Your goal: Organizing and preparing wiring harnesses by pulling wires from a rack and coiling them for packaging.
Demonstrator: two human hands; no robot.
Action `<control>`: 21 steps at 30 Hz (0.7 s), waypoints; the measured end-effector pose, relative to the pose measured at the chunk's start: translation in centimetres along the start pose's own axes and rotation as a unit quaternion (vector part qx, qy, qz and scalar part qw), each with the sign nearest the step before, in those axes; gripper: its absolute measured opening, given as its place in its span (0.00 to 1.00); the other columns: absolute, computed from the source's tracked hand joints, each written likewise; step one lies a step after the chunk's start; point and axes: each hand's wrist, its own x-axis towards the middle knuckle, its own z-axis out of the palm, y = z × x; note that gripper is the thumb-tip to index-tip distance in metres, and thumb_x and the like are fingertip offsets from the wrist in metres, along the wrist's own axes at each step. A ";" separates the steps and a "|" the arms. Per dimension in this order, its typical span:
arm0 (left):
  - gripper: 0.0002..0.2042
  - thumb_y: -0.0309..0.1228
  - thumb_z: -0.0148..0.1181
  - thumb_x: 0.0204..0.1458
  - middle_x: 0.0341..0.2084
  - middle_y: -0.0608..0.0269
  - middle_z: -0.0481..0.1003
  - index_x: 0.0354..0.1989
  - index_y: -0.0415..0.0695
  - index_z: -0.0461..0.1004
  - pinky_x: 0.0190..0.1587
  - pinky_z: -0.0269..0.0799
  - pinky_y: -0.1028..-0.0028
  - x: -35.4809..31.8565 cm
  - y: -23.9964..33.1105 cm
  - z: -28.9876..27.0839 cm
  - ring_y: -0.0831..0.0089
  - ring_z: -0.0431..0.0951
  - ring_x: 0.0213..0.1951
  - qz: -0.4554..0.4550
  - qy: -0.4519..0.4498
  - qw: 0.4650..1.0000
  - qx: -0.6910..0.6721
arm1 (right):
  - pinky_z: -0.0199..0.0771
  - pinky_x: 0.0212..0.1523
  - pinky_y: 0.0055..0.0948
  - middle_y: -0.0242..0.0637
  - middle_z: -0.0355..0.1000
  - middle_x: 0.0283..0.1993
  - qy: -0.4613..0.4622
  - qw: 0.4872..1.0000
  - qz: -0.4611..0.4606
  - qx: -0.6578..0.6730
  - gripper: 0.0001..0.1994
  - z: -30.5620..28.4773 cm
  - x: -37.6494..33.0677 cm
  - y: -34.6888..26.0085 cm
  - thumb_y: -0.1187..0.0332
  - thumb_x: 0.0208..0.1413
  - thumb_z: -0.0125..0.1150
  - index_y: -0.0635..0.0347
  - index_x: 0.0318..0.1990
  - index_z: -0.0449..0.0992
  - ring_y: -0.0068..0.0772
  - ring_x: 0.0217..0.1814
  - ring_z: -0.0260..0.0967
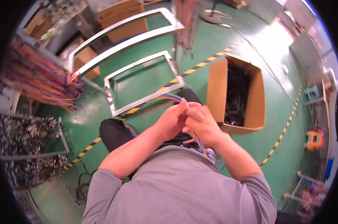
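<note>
Both of my hands meet in front of my chest, over my lap. A bundle of coloured wires, with blue, red and yellow strands, comes out past the fingers of my left hand. More of the wires hang below my right hand toward my lap. My left hand is closed, its thumb up against a small pale piece I cannot make out. The fingers of my right hand are curled in at the same spot, pinched by the bundle. What lies between the fingertips is mostly hidden.
An open cardboard box with black cables stands to the right. Ahead is a metal frame rack. Wire bundles hang at the left, above a rack of connector ends. Loose black cable lies on the floor. An orange stool stands far right.
</note>
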 end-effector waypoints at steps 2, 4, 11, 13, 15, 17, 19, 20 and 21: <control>0.14 0.41 0.45 0.74 0.38 0.60 0.78 0.50 0.42 0.70 0.54 0.77 0.59 -0.7 0.6 -0.6 0.63 0.81 0.44 0.035 0.192 0.972 -0.130 | 0.70 0.53 0.45 0.43 0.70 0.53 0.009 0.996 -0.011 0.091 0.11 2.1 0.0 -0.7 0.65 0.62 0.65 0.61 0.31 0.73 0.50 0.53 0.67; 0.13 0.39 0.45 0.74 0.33 0.63 0.75 0.47 0.43 0.69 0.53 0.77 0.59 -2.3 1.2 -3.6 0.66 0.79 0.40 0.102 0.203 0.957 -0.181 | 0.70 0.52 0.43 0.45 0.69 0.55 0.015 0.990 0.002 0.143 0.13 2.7 -0.3 -1.2 0.63 0.64 0.63 0.60 0.29 0.74 0.48 0.52 0.67; 0.08 0.36 0.44 0.75 0.24 0.72 0.62 0.46 0.48 0.68 0.33 0.63 0.72 -5.1 3.6 -5.1 0.78 0.60 0.25 0.277 0.310 0.886 -0.203 | 0.75 0.47 0.39 0.51 0.66 0.59 -0.128 0.963 0.117 0.207 0.06 3.0 -7.4 -0.3 0.70 0.65 0.59 0.60 0.35 0.76 0.43 0.48 0.70; 0.09 0.37 0.44 0.75 0.24 0.72 0.61 0.47 0.48 0.69 0.30 0.60 0.75 -5.7 3.0 -4.7 0.80 0.58 0.24 0.294 0.266 0.912 -0.104 | 0.77 0.47 0.40 0.52 0.66 0.60 -0.182 0.956 0.106 0.205 0.03 3.1 -7.6 -0.1 0.74 0.64 0.59 0.60 0.41 0.78 0.45 0.49 0.72; 0.11 0.39 0.43 0.75 0.24 0.72 0.61 0.47 0.47 0.70 0.27 0.56 0.77 -5.8 2.8 -4.0 0.81 0.55 0.24 0.297 0.263 0.914 -0.083 | 0.79 0.48 0.40 0.52 0.66 0.63 -0.158 0.959 0.143 0.188 0.18 2.4 -7.0 -0.9 0.81 0.61 0.56 0.59 0.57 0.75 0.45 0.49 0.74; 0.12 0.39 0.42 0.75 0.24 0.73 0.61 0.48 0.47 0.71 0.27 0.56 0.78 -6.2 2.3 -3.8 0.81 0.55 0.23 0.277 0.241 0.929 -0.056 | 0.78 0.47 0.32 0.47 0.69 0.61 -0.048 0.952 0.210 0.217 0.25 3.9 -8.1 0.9 0.87 0.60 0.52 0.60 0.65 0.69 0.37 0.43 0.75; 0.13 0.39 0.42 0.76 0.24 0.73 0.62 0.48 0.46 0.71 0.26 0.57 0.78 -6.6 1.6 -3.2 0.82 0.55 0.23 0.275 0.229 0.933 -0.043 | 0.77 0.45 0.27 0.42 0.74 0.52 0.032 0.937 0.272 0.216 0.20 3.2 -5.5 0.9 0.86 0.61 0.52 0.63 0.59 0.74 0.30 0.40 0.74; 0.14 0.40 0.42 0.76 0.24 0.73 0.62 0.49 0.45 0.71 0.26 0.57 0.78 -6.8 1.4 -2.7 0.82 0.55 0.22 0.262 0.238 0.935 -0.014 | 0.76 0.44 0.24 0.38 0.76 0.44 0.060 0.924 0.298 0.232 0.13 3.0 -3.9 0.8 0.85 0.61 0.56 0.65 0.51 0.78 0.25 0.38 0.74; 0.14 0.40 0.42 0.76 0.23 0.73 0.63 0.49 0.44 0.71 0.26 0.57 0.78 -6.8 1.2 -2.3 0.82 0.55 0.22 0.249 0.245 0.937 0.015 | 0.76 0.44 0.24 0.38 0.76 0.44 0.064 0.923 0.303 0.229 0.13 2.9 -2.4 0.4 0.85 0.61 0.56 0.65 0.51 0.78 0.25 0.38 0.74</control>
